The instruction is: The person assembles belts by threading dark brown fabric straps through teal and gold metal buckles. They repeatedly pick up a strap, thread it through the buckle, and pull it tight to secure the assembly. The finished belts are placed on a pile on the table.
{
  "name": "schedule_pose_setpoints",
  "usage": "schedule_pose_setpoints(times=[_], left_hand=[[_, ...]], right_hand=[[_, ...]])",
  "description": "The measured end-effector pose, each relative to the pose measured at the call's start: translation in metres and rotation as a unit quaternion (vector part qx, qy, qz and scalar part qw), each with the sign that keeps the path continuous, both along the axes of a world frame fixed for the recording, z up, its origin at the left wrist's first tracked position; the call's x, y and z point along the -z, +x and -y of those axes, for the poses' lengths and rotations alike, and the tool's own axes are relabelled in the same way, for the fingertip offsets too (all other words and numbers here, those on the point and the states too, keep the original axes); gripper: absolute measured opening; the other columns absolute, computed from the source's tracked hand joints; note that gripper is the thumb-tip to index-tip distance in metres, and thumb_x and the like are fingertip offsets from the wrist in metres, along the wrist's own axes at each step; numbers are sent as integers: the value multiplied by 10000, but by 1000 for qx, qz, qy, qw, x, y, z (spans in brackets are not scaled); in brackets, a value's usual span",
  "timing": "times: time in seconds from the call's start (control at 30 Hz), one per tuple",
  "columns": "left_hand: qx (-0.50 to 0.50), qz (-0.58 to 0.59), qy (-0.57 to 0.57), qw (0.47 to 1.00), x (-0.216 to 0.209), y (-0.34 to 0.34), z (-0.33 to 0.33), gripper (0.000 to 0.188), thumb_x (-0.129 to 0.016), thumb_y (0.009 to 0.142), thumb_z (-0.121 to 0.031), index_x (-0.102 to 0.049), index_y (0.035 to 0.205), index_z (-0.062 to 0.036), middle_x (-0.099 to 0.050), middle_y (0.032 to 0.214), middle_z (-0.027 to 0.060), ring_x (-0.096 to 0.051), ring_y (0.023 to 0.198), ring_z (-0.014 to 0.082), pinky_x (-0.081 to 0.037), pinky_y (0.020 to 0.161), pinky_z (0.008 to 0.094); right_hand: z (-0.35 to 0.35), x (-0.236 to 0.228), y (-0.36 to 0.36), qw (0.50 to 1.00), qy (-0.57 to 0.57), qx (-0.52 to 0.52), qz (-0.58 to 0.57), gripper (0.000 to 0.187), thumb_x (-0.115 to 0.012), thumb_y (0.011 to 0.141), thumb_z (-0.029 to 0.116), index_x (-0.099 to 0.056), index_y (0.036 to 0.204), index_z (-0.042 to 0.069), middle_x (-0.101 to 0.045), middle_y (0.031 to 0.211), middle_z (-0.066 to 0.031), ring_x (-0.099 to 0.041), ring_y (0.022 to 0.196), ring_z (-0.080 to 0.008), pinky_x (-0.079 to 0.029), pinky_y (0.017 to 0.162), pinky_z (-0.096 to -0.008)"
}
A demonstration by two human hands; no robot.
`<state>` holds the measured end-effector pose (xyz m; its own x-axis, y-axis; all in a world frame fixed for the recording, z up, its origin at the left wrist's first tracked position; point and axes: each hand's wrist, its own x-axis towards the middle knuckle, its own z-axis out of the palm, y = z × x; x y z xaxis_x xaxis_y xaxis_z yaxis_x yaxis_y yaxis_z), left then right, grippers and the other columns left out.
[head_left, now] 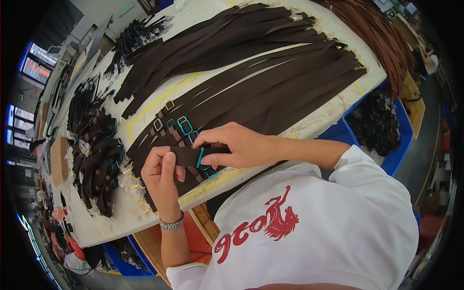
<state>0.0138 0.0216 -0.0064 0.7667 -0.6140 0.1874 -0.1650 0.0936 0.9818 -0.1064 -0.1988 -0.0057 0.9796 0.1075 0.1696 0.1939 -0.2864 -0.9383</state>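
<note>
Between my hands, near the table's front edge, is a dark brown strap (185, 156). My left hand (163, 170) pinches its left end between thumb and fingers. My right hand (238, 145) grips a teal-edged rectangular buckle (200, 157) that sits around the strap. Just beyond my fingers, several more buckles lie on strap ends, among them a teal one (184, 126) and a gold-coloured one (169, 105). Under my hands spreads a layer of long dark brown straps (270, 92). My right fingers partly hide the buckle and the strap beyond it.
A second bundle of brown straps (208, 43) lies farther back on the pale table (104, 232). Left of my hands is a pile of buckled straps (99, 159), beside a cardboard box (59, 161). Reddish-brown straps (372, 38) hang at the far right, above a blue bin (406, 130).
</note>
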Motion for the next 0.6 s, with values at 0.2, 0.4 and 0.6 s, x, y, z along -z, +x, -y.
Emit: schedule_pose_setpoints(times=[0.2,0.4,0.6], left_hand=[[14,40,-75,996,-7,-12,24,167,-710,1001,-62,-736,1118,55,-603,1034,72,-555,704,83,-452,625,208],[115,197,-138,964,-77,3,42,270,-688,1075,-247,-624,1097,14,-552,1342,223,-595,654,117,-406,501,191],[145,13,-129,981,-69,-13,35,297,-700,1063,-211,-602,1048,70,-723,779,242,-681,543,220,-527,460,275]], right_hand=[[3,11,16,973,-83,91,193,457,-784,923,58,-642,1357,40,-765,1167,-164,-775,975,-330,-616,828,-404],[32,-57,47,765,-224,256,547,443,-855,699,80,-725,1122,99,-749,982,-41,-726,884,-258,-588,735,-402],[25,-29,15,803,-304,202,471,337,-866,625,179,-658,865,65,-720,1232,-42,-606,1151,-331,-486,934,-500]])
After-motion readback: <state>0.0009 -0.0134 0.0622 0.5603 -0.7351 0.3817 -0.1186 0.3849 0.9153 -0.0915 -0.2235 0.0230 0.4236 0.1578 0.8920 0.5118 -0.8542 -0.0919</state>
